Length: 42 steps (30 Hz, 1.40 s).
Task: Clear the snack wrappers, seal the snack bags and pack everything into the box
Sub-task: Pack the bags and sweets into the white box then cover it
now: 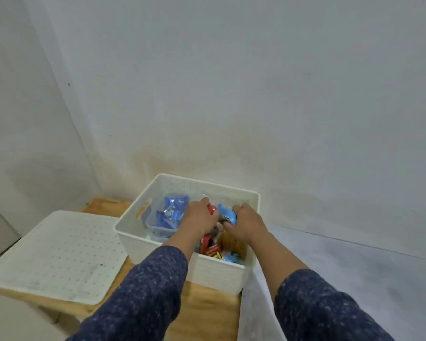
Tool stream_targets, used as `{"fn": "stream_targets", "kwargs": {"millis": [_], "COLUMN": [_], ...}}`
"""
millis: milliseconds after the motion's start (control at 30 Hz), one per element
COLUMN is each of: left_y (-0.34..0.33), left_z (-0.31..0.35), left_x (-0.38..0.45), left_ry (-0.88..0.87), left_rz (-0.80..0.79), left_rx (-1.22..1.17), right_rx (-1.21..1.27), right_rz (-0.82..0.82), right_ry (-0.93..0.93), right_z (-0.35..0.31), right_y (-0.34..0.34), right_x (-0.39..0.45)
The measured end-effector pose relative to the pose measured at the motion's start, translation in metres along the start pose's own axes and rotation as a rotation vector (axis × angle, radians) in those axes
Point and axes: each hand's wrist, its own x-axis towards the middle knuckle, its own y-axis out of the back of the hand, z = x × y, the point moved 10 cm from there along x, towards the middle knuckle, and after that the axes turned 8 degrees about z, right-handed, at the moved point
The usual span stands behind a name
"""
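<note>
A white perforated box (pixel 214 269) stands on a wooden table (pixel 207 313), against the wall. Both my hands are inside it. My left hand (pixel 199 216) is closed around a red snack pack (pixel 211 209). My right hand (pixel 247 222) grips a light blue bag clip (pixel 228 214) just right of the red pack. On the box's left side sits a clear tub (pixel 161 221) holding blue wrapped snacks (pixel 174 207). Red, yellow and blue snack packs (pixel 213 249) lie at the near side, partly hidden by my forearms.
The box's white perforated lid (pixel 57 257) lies flat on the table to the left, overhanging the front edge. A grey-white surface (pixel 354 279) adjoins the table on the right. Plain walls meet in a corner behind the box.
</note>
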Motion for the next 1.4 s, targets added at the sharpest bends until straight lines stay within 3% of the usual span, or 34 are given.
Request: {"fn": "stream_targets", "kwargs": {"millis": [100,167,333,533,933,1200,1400], "left_y": [-0.03,-0.037,-0.025,0.025,0.144,0.178,0.156], "left_z": [-0.018,-0.019,-0.008,-0.016,-0.138,-0.257,-0.337], "left_x": [0.003,0.005,0.011,0.018,-0.062,-0.164,-0.191], "left_ry": [-0.026,-0.073,-0.252,-0.223,0.205,0.546,0.676], "left_rz": [-0.225,-0.273,-0.232,-0.134,0.047,0.057,0.002], "left_rx": [0.107,0.15,0.38,0.451,0.472,0.497,0.372], "right_rx": [0.004,-0.029,-0.145,-0.239,-0.252,-0.186,-0.216], "right_rz": [-0.172,-0.224,-0.248,-0.229,-0.277,-0.405,-0.543], "right_ry": [-0.036,-0.065,-0.104,-0.026,0.351,0.618,0.67], "right_z": [-0.009,-0.009,-0.009,-0.033,-0.163,-0.264,-0.299], "right_y": [-0.024,-0.028,-0.013,0.018,0.009,-0.068,-0.157], "right_x": [-0.001,-0.002,-0.002,0.002,-0.014,-0.073,-0.092]}}
